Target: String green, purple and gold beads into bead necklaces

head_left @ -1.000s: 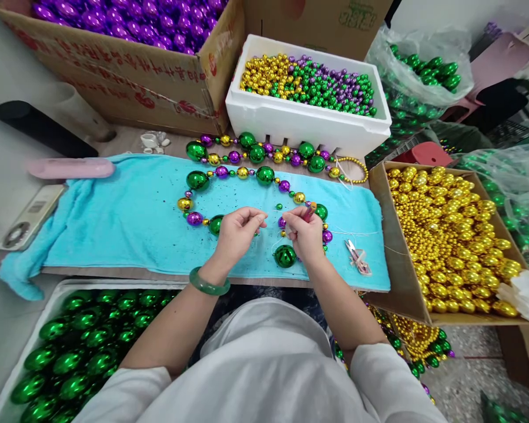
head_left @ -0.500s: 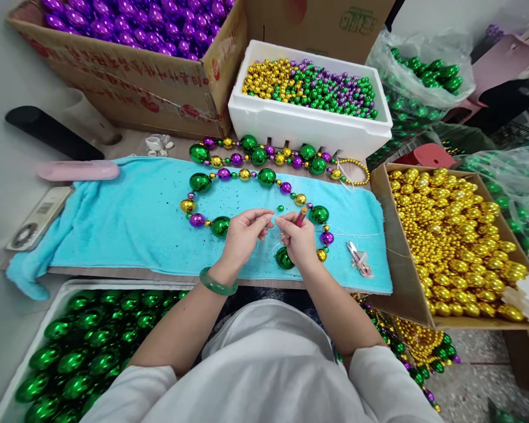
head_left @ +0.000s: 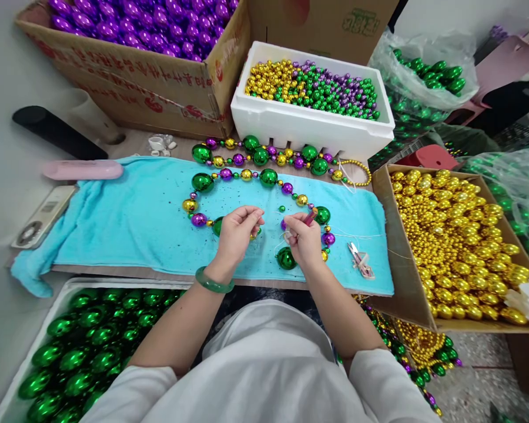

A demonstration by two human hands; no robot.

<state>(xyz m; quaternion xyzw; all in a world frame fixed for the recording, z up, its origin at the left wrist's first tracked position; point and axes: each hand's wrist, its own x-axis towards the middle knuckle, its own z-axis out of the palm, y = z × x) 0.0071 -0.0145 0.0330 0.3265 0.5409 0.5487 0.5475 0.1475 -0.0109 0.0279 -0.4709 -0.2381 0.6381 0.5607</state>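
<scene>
A bead necklace of green, purple and gold balls lies in an open loop on the blue towel. My left hand, wearing a green bangle, pinches at the loop's near side, with a faint line of clear thread by its fingertips. My right hand is closed around a slim dark-red stick with an orange-brown end. Beside its fingertips shows a purple bead, partly hidden. Between the hands rests a small green bead. Small scissors lie to the right.
Behind the towel are a finished-looking bead strand, a foam box of small beads and a carton of purple balls. Gold beads fill a carton at right. A white tray of green balls sits at lower left.
My hands have drawn apart, the left moving leftward and the right a little to the right. A purple bead now shows at my right fingertips. The view has shifted slightly.
</scene>
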